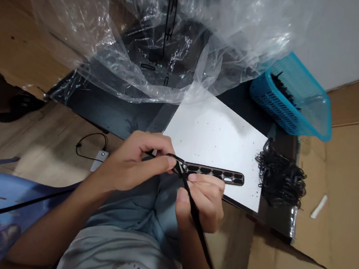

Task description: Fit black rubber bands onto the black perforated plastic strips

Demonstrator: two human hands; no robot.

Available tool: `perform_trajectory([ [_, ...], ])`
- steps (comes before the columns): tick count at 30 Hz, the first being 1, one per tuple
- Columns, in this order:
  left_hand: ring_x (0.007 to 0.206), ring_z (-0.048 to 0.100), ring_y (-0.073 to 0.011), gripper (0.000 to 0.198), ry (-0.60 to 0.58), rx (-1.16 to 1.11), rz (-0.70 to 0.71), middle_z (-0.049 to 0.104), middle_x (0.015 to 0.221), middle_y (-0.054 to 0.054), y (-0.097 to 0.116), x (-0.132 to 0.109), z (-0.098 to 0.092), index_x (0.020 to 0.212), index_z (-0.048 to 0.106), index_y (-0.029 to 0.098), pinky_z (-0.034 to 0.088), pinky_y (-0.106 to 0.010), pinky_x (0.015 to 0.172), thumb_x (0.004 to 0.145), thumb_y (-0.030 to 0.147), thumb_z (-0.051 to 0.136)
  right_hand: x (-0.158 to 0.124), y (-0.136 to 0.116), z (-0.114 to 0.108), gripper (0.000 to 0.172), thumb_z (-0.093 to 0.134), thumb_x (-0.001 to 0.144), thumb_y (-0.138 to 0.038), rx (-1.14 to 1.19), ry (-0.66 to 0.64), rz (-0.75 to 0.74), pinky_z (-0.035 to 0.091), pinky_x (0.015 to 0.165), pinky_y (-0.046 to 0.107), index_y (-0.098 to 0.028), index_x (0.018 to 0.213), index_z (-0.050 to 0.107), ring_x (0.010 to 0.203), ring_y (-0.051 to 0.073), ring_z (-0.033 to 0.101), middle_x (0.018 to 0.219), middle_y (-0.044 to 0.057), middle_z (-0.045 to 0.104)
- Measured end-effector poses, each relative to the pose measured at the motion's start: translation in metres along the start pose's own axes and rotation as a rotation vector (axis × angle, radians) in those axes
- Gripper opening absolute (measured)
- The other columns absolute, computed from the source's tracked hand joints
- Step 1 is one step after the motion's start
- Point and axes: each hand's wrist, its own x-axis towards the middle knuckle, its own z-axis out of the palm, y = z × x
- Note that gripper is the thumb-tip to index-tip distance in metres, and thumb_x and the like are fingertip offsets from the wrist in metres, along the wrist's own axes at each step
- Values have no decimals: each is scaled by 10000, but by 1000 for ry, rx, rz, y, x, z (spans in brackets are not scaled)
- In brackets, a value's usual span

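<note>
My left hand is closed in a pinch on one end of a flat black plastic strip with a row of holes, which juts out to the right over a white board. My right hand is closed around a thin black tool or blade-like stick whose tip meets the strip's left end between my two hands. Both hands hover above my lap.
A pile of thin black curled trimmings lies right of the white board. A blue plastic basket with black pieces stands at the back right. A large clear plastic bag holding black parts fills the back. Cardboard covers the floor.
</note>
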Motion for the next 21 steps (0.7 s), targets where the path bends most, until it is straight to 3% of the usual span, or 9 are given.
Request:
perform_trajectory([
  [19,568,454,-87,225,0,46,19,538,572,38,2,1,1,577,577,156,338,-224,549,796,146,528,-2,1,-1,88,530,781,-80,87,148,103,449,557,321,-161,798,560,583,129,514,630,-12,522],
  [21,567,457,-85,223,0,55,14,535,572,40,1,1,1,581,577,156,341,-223,550,798,151,529,0,-1,-7,110,492,793,-79,75,48,153,450,568,317,-182,805,527,575,120,500,633,-26,504],
])
